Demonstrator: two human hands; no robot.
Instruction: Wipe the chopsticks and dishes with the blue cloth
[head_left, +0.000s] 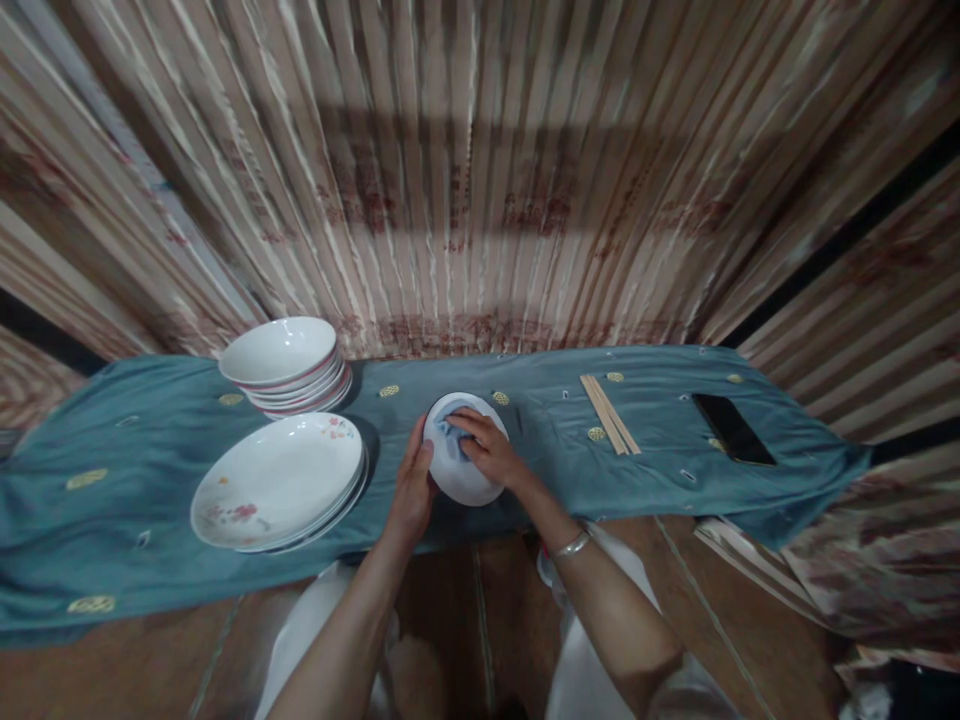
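A white bowl (477, 487) is in front of me at the middle of the table's near side, its inside facing up. My left hand (414, 482) grips its left rim, thumb on the near side. Inside the bowl, my right hand (484, 445) presses a light blue cloth (450, 415) against the surface with bent fingers. Part of the cloth is hidden under those fingers. To the left stand a stack of white bowls (281, 355) with red bands and a pile of oval white plates (281, 485) with flower prints.
A blue-green cloth with yellow motifs covers the narrow table (540, 400). Several wooden chopsticks (609, 415) lie right of the bowl, with a black phone (733, 428) farther right. A pleated curtain (480, 200) hangs behind the table.
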